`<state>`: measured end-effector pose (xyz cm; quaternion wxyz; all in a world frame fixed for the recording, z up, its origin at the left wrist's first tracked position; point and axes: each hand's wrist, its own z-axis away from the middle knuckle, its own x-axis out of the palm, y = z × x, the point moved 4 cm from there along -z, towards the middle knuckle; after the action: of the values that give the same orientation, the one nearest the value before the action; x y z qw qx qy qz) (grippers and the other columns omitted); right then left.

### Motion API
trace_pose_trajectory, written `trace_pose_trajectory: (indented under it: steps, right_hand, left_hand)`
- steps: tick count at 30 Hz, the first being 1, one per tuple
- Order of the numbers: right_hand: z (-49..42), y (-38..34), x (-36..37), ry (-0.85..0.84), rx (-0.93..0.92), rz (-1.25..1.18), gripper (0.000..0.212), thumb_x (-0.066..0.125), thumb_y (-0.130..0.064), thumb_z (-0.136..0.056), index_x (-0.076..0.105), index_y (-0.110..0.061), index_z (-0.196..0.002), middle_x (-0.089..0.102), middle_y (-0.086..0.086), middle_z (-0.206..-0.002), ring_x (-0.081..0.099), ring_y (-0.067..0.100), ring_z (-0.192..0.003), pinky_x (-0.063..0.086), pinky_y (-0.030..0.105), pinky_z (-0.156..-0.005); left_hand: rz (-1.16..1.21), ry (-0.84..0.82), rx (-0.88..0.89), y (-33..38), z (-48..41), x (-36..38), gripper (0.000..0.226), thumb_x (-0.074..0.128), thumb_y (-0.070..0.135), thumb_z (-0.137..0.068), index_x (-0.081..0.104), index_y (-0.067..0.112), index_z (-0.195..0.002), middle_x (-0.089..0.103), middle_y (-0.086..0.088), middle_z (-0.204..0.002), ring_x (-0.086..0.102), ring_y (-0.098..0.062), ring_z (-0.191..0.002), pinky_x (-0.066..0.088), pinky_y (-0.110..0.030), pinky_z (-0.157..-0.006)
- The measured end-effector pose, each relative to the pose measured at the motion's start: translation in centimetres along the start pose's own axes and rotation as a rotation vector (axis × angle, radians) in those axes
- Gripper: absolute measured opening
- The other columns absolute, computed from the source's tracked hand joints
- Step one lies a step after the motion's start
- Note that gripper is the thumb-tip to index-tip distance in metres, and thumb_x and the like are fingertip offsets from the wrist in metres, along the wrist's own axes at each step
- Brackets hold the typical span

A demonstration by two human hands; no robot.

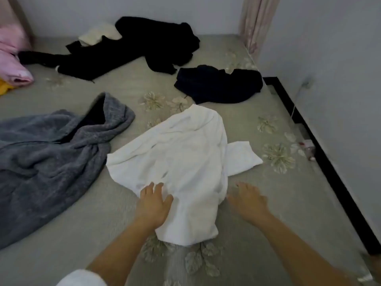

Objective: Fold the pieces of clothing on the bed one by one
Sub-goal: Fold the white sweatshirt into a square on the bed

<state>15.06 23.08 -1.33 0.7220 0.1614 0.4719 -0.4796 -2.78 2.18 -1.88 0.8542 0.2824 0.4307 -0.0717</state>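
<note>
A crumpled white shirt [181,162] lies in the middle of the bed [123,213], one sleeve sticking out to the right. My left hand [153,203] rests on its near left edge with fingers spread flat. My right hand [246,200] hovers just right of the shirt's lower part, fingers loosely spread and holding nothing. A grey fleece hooded garment [51,157] sprawls at the left. A dark navy garment [218,84] is bunched beyond the shirt, and a long black garment [132,48] stretches across the far side.
Pink bedding [12,58] and something yellow [4,88] sit at the far left edge. A small white cloth [99,35] lies by the wall. The bed's right side ends at a black frame [321,151] beside the wall; a curtain [253,23] hangs at the corner.
</note>
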Motion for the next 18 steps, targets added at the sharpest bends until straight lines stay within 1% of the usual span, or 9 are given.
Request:
trace_pose_trajectory:
  steps: [3, 7, 9, 10, 12, 13, 14, 16, 18]
  right_hand:
    - [-2.7, 0.6, 3.0, -0.036, 0.003, -0.063, 0.054, 0.044, -0.048, -0.096, 0.039, -0.015, -0.138, 0.042, 0.007, -0.143, 0.038, 0.025, -0.130, 0.033, 0.039, -0.101]
    - [-6.3, 0.3, 5.6, -0.065, 0.002, -0.365, 0.064, 0.051, -0.044, -0.094, 0.028, -0.017, -0.148, 0.036, 0.006, -0.149, 0.037, 0.026, -0.134, 0.034, 0.041, -0.106]
    - [-7.9, -0.2, 6.2, -0.029, -0.009, -0.527, 0.067, 0.055, -0.041, -0.092, 0.029, -0.015, -0.148, 0.036, 0.007, -0.146, 0.040, 0.026, -0.131, 0.038, 0.040, -0.104]
    - [-8.5, -0.4, 6.5, -0.006, -0.016, -0.567, 0.065, 0.058, -0.039, -0.091, 0.032, -0.014, -0.146, 0.038, 0.007, -0.142, 0.041, 0.025, -0.128, 0.040, 0.039, -0.101]
    - [-9.7, -1.0, 6.8, 0.046, -0.055, -0.560, 0.049, 0.061, -0.034, -0.089, 0.046, -0.013, -0.131, 0.044, 0.006, -0.124, 0.043, 0.022, -0.114, 0.041, 0.034, -0.091]
    - [-10.0, -1.4, 6.7, 0.085, -0.084, -0.548, 0.033, 0.062, -0.030, -0.089, 0.053, -0.013, -0.115, 0.045, 0.004, -0.111, 0.044, 0.020, -0.105, 0.040, 0.031, -0.083]
    - [-10.1, -1.8, 6.5, 0.129, -0.104, -0.553, 0.018, 0.062, -0.025, -0.088, 0.053, -0.013, -0.098, 0.044, 0.001, -0.099, 0.044, 0.019, -0.096, 0.037, 0.029, -0.076]
    - [-10.0, -2.6, 5.7, 0.247, -0.153, -0.577, 0.015, 0.061, -0.017, -0.087, 0.049, -0.014, -0.080, 0.043, -0.001, -0.085, 0.044, 0.019, -0.083, 0.034, 0.026, -0.067]
    - [-9.2, -3.9, 4.2, 0.334, -0.258, -0.631, 0.018, 0.059, -0.009, -0.086, 0.045, -0.012, -0.075, 0.044, -0.001, -0.080, 0.043, 0.018, -0.076, 0.033, 0.021, -0.063]
  left_hand:
    - [-0.092, 0.008, 0.051, 0.3, -2.2, 3.6, 0.065, 0.034, 0.049, -0.098, 0.012, 0.021, -0.152, -0.001, -0.003, -0.161, -0.001, -0.022, -0.146, 0.011, -0.039, -0.118]
    - [-0.128, 0.111, 0.148, 2.5, -5.9, 6.5, 0.069, 0.037, 0.046, -0.097, 0.001, 0.026, -0.153, -0.011, 0.004, -0.160, -0.009, -0.018, -0.147, 0.005, -0.037, -0.117]
    - [-0.149, 0.150, 0.163, 3.5, -7.9, 7.1, 0.073, 0.038, 0.048, -0.097, -0.004, 0.025, -0.152, -0.009, 0.003, -0.161, -0.007, -0.017, -0.147, 0.001, -0.037, -0.117]
    - [-0.165, 0.170, 0.154, 4.0, -8.9, 7.3, 0.074, 0.039, 0.048, -0.096, -0.003, 0.025, -0.152, 0.001, 0.002, -0.161, 0.000, -0.018, -0.147, 0.000, -0.038, -0.117]
    - [-0.222, 0.207, 0.112, 4.7, -10.6, 7.1, 0.064, 0.043, 0.044, -0.096, 0.016, 0.025, -0.151, 0.035, 0.001, -0.149, 0.030, -0.017, -0.138, 0.001, -0.039, -0.115]
    - [-0.234, 0.219, 0.112, 4.9, -11.2, 6.6, 0.049, 0.045, 0.040, -0.097, 0.035, 0.026, -0.143, 0.050, 0.004, -0.135, 0.044, -0.015, -0.126, 0.002, -0.039, -0.113]
    - [-0.183, 0.233, 0.125, 5.1, -11.7, 6.0, 0.032, 0.047, 0.035, -0.097, 0.053, 0.027, -0.127, 0.060, 0.006, -0.120, 0.053, -0.014, -0.115, 0.003, -0.036, -0.112]
    - [0.056, 0.236, 0.145, 4.9, -11.9, 4.6, 0.015, 0.055, 0.030, -0.095, 0.068, 0.022, -0.097, 0.067, 0.006, -0.099, 0.061, -0.014, -0.098, 0.016, -0.028, -0.108]
    - [0.375, 0.240, 0.140, 4.2, -11.2, 2.7, 0.013, 0.061, 0.026, -0.092, 0.071, 0.018, -0.087, 0.067, 0.012, -0.096, 0.060, -0.005, -0.092, 0.032, -0.008, -0.091]
